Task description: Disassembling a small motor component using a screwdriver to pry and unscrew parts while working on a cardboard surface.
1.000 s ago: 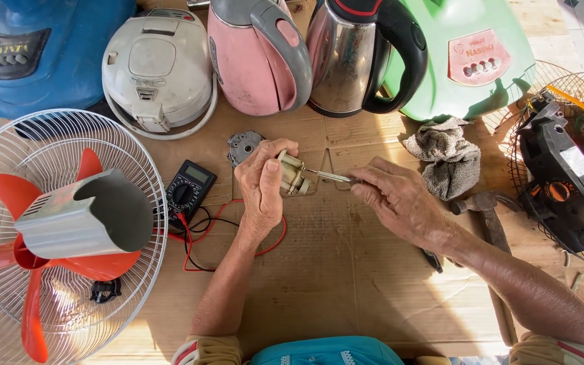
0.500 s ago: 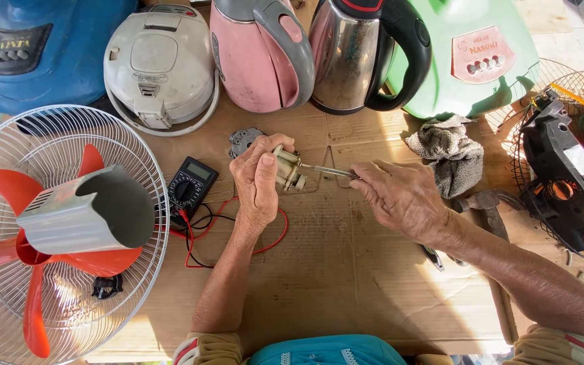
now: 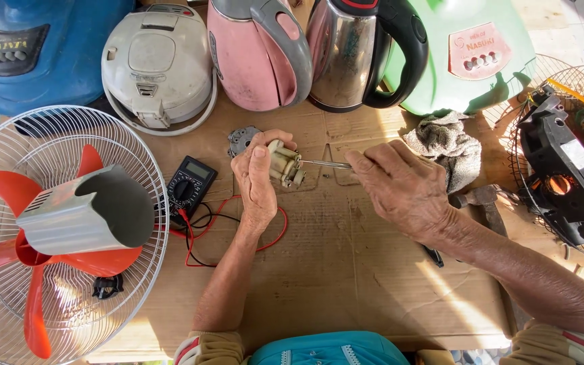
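Centrally, both hands work: left hand (image 3: 257, 177) grips switch part (image 3: 284, 162), right hand (image 3: 400, 186) a screwdriver (image 3: 324, 163).

Hidden and cut-off parts at the workbench

The right hand (image 3: 400, 186) covers the handle of the thin metal tool (image 3: 324, 163), and the left hand (image 3: 257, 177) hides the back of the small beige part (image 3: 283, 163) (its kind is too small to tell). The red-bladed fan (image 3: 49, 230) runs off the left edge; the blue appliance (image 3: 42, 47) and both kettles are cropped at the top.
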